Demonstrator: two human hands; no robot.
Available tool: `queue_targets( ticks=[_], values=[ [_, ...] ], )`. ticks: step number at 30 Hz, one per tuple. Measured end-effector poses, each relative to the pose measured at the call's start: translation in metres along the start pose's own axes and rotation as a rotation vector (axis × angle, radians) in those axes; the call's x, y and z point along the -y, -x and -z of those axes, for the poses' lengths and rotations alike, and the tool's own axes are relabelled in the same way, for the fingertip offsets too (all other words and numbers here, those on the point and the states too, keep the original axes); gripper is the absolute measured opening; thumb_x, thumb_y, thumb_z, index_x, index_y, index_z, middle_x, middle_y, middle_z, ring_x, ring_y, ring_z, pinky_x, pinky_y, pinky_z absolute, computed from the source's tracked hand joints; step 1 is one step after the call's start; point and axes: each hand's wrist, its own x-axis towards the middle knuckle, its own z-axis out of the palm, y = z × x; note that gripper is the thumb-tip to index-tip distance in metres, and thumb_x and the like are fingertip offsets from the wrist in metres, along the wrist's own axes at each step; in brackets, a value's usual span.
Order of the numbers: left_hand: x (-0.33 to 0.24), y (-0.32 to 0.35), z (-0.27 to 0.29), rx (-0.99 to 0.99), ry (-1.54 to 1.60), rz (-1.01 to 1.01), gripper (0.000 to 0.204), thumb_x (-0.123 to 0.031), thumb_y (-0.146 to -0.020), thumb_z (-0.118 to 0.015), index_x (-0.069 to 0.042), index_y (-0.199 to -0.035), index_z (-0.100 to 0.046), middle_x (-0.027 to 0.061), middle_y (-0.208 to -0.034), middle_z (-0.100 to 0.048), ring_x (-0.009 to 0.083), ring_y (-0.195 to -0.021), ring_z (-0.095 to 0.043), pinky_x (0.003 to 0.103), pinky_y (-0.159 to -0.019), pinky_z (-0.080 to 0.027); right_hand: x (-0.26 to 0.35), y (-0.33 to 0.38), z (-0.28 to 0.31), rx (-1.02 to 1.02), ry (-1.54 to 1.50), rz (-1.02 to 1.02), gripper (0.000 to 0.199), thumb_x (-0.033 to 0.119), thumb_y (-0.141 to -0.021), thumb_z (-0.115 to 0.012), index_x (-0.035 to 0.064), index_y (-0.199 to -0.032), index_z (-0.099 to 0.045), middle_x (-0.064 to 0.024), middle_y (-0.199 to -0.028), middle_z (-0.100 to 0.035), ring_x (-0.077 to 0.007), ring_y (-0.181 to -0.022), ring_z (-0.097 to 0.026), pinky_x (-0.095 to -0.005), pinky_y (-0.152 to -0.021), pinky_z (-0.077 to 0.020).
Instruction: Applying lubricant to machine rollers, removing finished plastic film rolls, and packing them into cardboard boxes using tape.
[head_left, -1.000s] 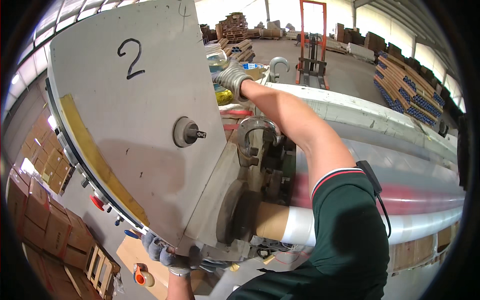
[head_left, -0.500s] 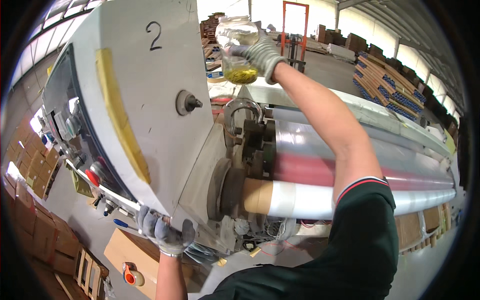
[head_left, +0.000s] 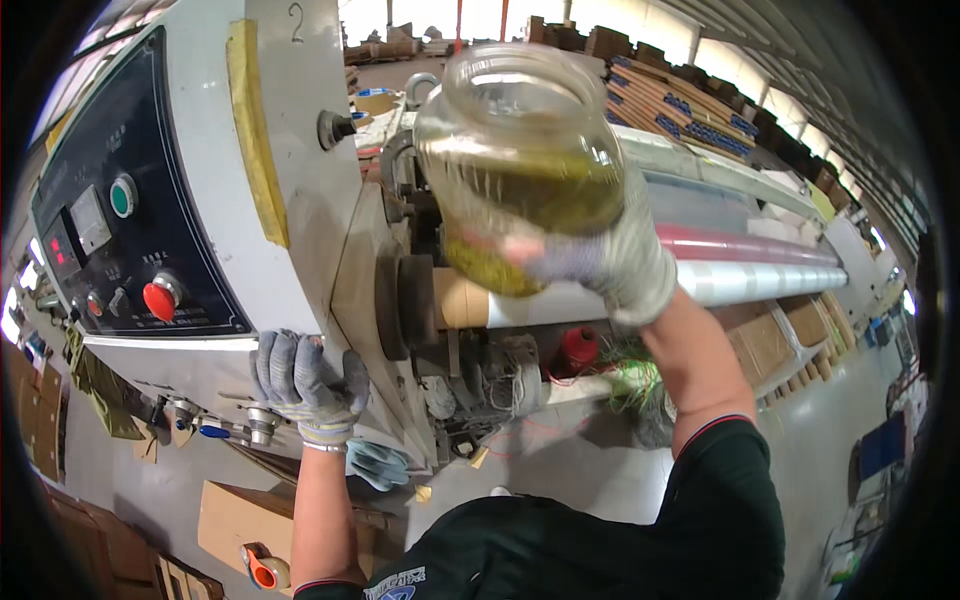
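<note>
My right hand (head_left: 610, 262), in a grey knit glove, is clasped around the lower body of a clear glass jar (head_left: 520, 165), holding it up close to the camera, above the roller end of the machine (head_left: 300, 200). The jar is lidless, its open mouth tilted up and away from me, and it carries a yellow-green liquid that fills roughly the lower half; I cannot tell whether anything solid sits in it.

My left hand (head_left: 305, 378), also gloved, lies flat with spread fingers on the lower edge of the machine's grey housing, just under the dark control panel (head_left: 130, 220) with its green and red buttons. It grips nothing; it only braces me.

To handle this well, I judge the jar should be kept with its mouth uppermost and moved slowly, since the liquid stands high enough to slop over the rim if tipped further. A glove on smooth glass may slip, so a full wrap of the fingers low on the body seems wise. Below the jar run the cardboard core (head_left: 465, 298) and the long white roll (head_left: 760, 282), which a spill could wet.
</note>
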Motion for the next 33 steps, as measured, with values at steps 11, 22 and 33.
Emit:
queue_targets(
  ticks=[11, 22, 33],
  values=[
    [-0.005, -0.008, 0.005, -0.021, 0.009, -0.002, 0.050, -0.019, -0.069, -0.066, -0.008, -0.115, -0.050, 0.0131, -0.111, -0.051, 0.0360, -0.106, -0.051, 0.052, -0.091, -0.041, 0.023, 0.131, -0.025, 0.140, -0.331, -0.537, 0.075, 0.018, -0.076, -0.074, 0.0000, -0.136, -0.034, -0.0173, -0.129, -0.047, -0.0239, -0.115, -0.052, -0.0329, -0.099, -0.0442],
    [-0.001, -0.004, -0.006, -0.122, -0.016, -0.054, 0.047, -0.023, -0.071, -0.066, -0.008, -0.114, -0.052, 0.0131, -0.110, -0.052, 0.0354, -0.104, -0.052, 0.051, -0.090, -0.042, 0.058, 0.124, -0.041, 0.160, -0.264, -0.278, 0.069, 0.020, -0.077, -0.072, -0.0003, -0.133, -0.037, -0.0166, -0.125, -0.049, -0.0235, -0.112, -0.053, -0.0329, -0.097, -0.0443],
    [0.011, -0.004, -0.007, -0.110, -0.029, -0.135, 0.045, -0.022, -0.072, -0.065, -0.007, -0.112, -0.051, 0.0141, -0.104, -0.054, 0.0356, -0.097, -0.054, 0.051, -0.088, -0.043, 0.072, 0.126, -0.035, 0.096, -0.179, -0.145, 0.063, 0.021, -0.079, -0.069, -0.0005, -0.131, -0.039, -0.0159, -0.122, -0.050, -0.0231, -0.110, -0.053, -0.0329, -0.096, -0.0444]
  ],
)
